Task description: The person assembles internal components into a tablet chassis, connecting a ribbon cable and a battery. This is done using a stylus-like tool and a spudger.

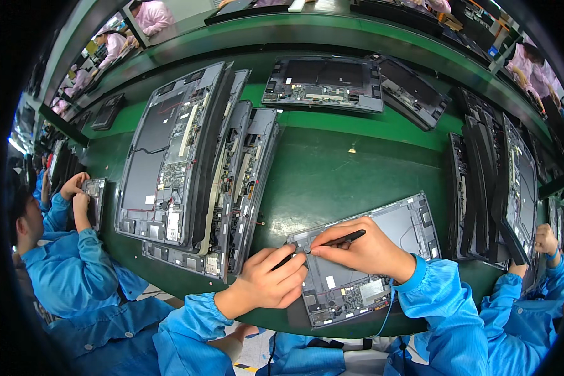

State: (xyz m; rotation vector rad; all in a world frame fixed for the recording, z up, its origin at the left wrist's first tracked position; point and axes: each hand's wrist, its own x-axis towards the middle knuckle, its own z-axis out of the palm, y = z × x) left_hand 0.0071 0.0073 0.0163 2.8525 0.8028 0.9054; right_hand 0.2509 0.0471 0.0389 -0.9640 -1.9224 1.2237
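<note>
Grey and opened, the device (357,296) is spread beneath the right hand (370,249) and just right of the left hand (263,279). A black pen-like tool (355,236) is gripped in the right fingers. The left fingers are curled beside the device's left edge; whether the dark thing (284,261) among them is gripped cannot be told.

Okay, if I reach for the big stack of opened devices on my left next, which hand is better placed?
Probably your left hand: it is close to the near end of that stack. Your right hand is farther away, over the open device, holding a slim black tool.
</note>
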